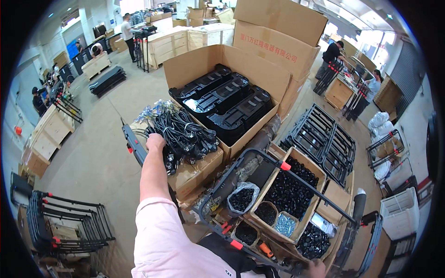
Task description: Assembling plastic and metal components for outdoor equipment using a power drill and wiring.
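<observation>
Reaching left hand, black cords

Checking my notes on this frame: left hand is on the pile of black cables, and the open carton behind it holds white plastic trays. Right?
Not quite. The head view shows the left hand on the pile of black cables, but the plastic trays in the open carton behind it are black, not white.

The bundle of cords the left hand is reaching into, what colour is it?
Black. The cords show best in the head view, under the left hand.
</observation>
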`<state>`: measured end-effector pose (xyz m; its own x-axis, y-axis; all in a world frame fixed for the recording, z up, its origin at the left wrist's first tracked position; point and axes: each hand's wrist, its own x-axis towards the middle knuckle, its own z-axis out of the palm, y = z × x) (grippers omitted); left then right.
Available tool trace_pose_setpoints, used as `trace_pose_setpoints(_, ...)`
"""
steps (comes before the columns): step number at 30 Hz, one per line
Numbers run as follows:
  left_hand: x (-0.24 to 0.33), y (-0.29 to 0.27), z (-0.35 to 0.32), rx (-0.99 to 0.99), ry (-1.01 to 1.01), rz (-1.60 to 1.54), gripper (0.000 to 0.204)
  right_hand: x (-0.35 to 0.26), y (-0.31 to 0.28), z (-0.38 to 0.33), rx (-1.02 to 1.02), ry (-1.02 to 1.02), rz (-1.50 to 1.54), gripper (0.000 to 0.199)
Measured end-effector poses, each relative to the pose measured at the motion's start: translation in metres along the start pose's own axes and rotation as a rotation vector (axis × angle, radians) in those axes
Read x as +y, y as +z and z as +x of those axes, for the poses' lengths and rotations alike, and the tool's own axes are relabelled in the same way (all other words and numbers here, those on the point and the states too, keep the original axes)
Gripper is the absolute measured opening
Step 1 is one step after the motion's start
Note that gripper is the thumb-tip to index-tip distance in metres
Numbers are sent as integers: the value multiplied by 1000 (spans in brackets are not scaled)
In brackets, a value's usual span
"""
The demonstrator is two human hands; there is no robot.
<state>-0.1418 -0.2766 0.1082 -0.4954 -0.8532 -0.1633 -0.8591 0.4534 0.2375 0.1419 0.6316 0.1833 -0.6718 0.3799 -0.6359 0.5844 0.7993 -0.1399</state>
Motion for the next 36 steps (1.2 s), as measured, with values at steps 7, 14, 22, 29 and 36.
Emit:
trace_pose_setpoints(7, 19, -54, -6, -86, -22, -360, 46, -7, 55, 30, 370, -340, 100, 28)
trace_pose_setpoints(14, 8, -119, -64, -72, 454, -1031, 30, -114, 41, 18, 369, -527, 51, 26)
trace_pose_setpoints(22, 66, -182, -259, -246, 899, -1039, 27, -268, 1, -61, 371, -938, 327, 23)
trace_pose_setpoints(29, 87, -86, -401, -589, 1165, -831, 32, -391, -57, -90, 212, -1010, 885, 37)
trace_pose_setpoints(36, 101, 2, -453, -1204, 804, -939, 36, -387, 3, -61, 255, -1046, 1130, 37)
